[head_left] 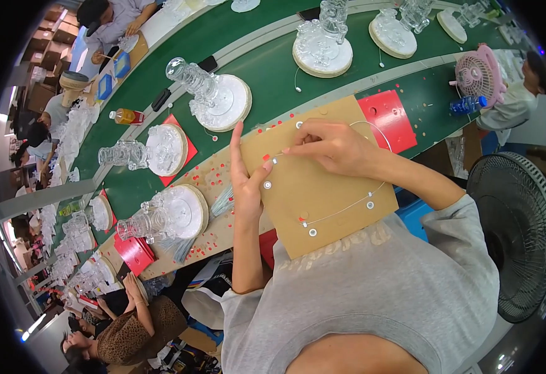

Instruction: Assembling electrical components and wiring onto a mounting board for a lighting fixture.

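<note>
A brown cardboard sheet [323, 181] lies tilted in front of my chest. A thin pale cord [347, 210] loops across it, with small white round pieces [370, 205] and red bits [303, 219] along it. My right hand [338, 146] pinches the cord near the sheet's upper left part. My left hand [246, 184] is at the sheet's left edge, index finger stretched upward, thumb tip against the sheet beside a small red bit [266, 158]. The left hand's other fingers are mostly hidden.
Clear glass-like pieces on round white bases [226, 103] stand along the green conveyor [266, 75]. Red sheets [388, 118], scattered red bits and bundled cords [223, 201] lie around. A pink fan [477, 75], blue bottle [468, 105] and large black fan [513, 237] are right. Other people sit nearby.
</note>
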